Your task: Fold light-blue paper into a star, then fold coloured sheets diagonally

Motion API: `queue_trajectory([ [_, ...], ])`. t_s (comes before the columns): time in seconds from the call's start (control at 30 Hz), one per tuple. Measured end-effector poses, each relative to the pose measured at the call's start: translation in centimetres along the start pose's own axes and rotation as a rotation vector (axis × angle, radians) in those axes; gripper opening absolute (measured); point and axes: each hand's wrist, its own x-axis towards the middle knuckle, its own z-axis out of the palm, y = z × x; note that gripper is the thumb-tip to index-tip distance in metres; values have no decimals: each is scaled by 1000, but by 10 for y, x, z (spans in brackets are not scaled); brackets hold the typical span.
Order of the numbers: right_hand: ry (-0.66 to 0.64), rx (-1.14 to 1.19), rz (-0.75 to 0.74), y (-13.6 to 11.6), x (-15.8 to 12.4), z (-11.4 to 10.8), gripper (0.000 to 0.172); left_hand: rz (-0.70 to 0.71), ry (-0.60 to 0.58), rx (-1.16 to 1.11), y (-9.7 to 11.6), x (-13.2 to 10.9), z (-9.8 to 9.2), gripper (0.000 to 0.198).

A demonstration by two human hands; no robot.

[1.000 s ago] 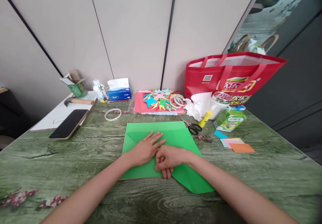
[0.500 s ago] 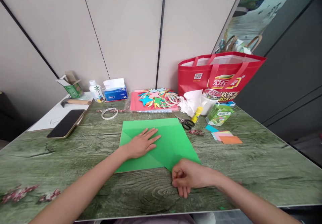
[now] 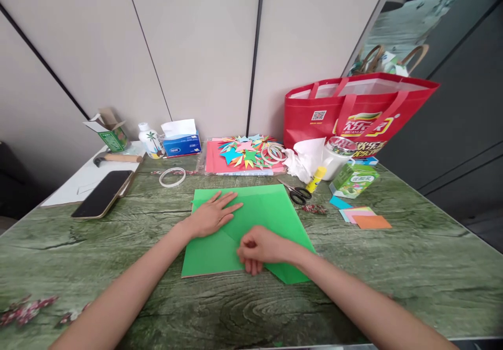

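Note:
Green paper point(image 3: 212, 255) lies on the table in front of me, with a folded layer on top whose pointed part hangs past the lower right edge. My left hand point(image 3: 210, 215) rests flat on the paper's upper left part, fingers spread. Over the lower middle of the paper is my right hand point(image 3: 259, 248), its fingers curled and closed against the folded layer. What, if anything, is between those fingers is hidden.
Black scissors point(image 3: 301, 195) and a glue stick point(image 3: 316, 179) lie beyond the paper's right corner. Further back are colourful paper stars point(image 3: 245, 153), a tissue box point(image 3: 182, 144) and a red bag point(image 3: 314, 114). A phone point(image 3: 102, 194) is at left, small paper strips point(image 3: 373, 221) at right.
My right hand has moved left and away from me, onto the paper. My left hand has slid slightly left. The folded layer has shifted, and the view has turned slightly.

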Motion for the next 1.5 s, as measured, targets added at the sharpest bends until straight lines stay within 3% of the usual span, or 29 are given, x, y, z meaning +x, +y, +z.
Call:
queue_trajectory([
  [0.2,152,2,81,35,-61,16,29,-1,12,20,0,0,1,43],
  [0.47,189,-48,40,37,-88,17,35,-42,65,56,8,-3,-1,43],
  [0.53,382,-166,-2,37,-95,9,37,-75,80,60,10,-5,-2,43],
  [0.63,795,-468,-48,44,-103,-9,30,-129,100,53,15,-8,-4,42],
  [0.73,990,-607,-16,54,-107,-25,20,-134,110,48,18,-9,-7,43],
  [0.97,976,-422,71,63,-102,-43,34,-103,125,24,21,-11,-9,47],
  [1.3,948,-441,115,59,-98,-50,35,-32,75,-46,38,-18,-10,51],
  [1.5,1014,-391,49,66,-97,-53,36,-27,76,-49,40,-22,-10,53],
])
